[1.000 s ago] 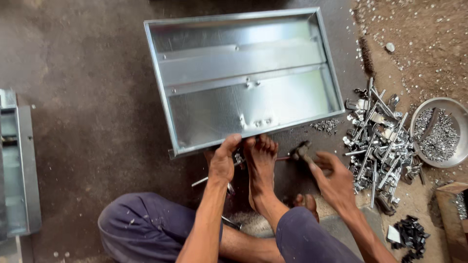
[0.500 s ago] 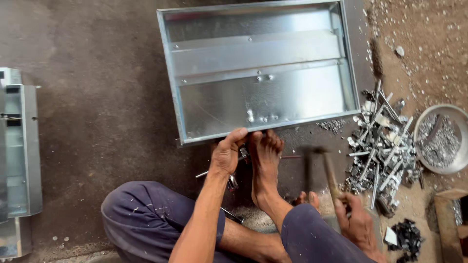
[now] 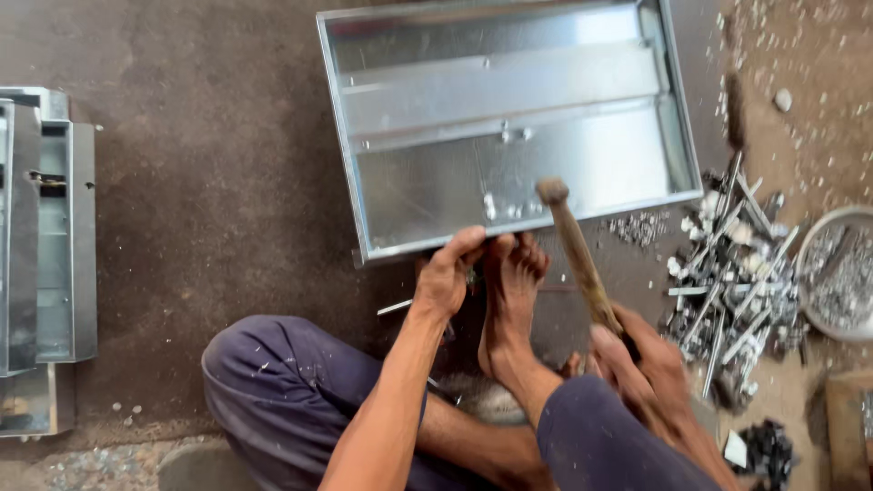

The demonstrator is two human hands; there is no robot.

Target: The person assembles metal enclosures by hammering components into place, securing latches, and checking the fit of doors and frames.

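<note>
A shiny sheet-metal tray (image 3: 509, 127) lies on the dark floor in front of me. My left hand (image 3: 447, 275) presses on something small at the tray's near rim, right beside my bare foot (image 3: 511, 295); what lies under the fingers is hidden. A thin metal strip (image 3: 395, 308) sticks out to the left of that hand. My right hand (image 3: 641, 364) grips the lower end of a wooden-handled hammer (image 3: 575, 250), raised and tilted so its blurred head hangs over the tray's near rim.
A heap of metal brackets and bolts (image 3: 732, 264) lies at the right, with a round bowl of small fasteners (image 3: 841, 277) beyond it. Stacked metal boxes (image 3: 45, 245) stand at the left edge. Small dark parts (image 3: 768, 450) lie at the lower right.
My right hand pulled back from beside my foot and lifted the hammer up; its head now hangs over the tray's rim. My left hand and foot stayed put.
</note>
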